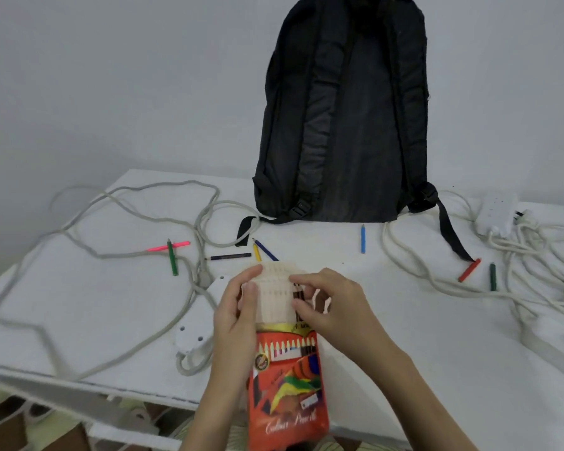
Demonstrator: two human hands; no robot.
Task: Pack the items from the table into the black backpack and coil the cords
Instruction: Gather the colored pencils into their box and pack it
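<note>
An orange colour-pencil box (285, 385) is held upright over the table's front edge, its white inner tray (275, 294) pulled partly out at the top. My left hand (236, 320) grips the box and tray from the left side. My right hand (331, 307) pinches the tray's right side, where dark pencils show. The black backpack (342, 118) stands against the wall at the back, straps toward me. Loose pencils lie on the table: a green one (172, 257), pink (168, 246), dark blue (230, 256), yellow (257, 252), light blue (362, 238), red (469, 270), dark green (493, 276).
A long grey-white cord (111, 203) loops over the left half of the white table (404, 320), ending at a white power strip (192, 336) beside my left hand. Another tangled cord (534, 255) with a white socket block (495, 213) fills the right side.
</note>
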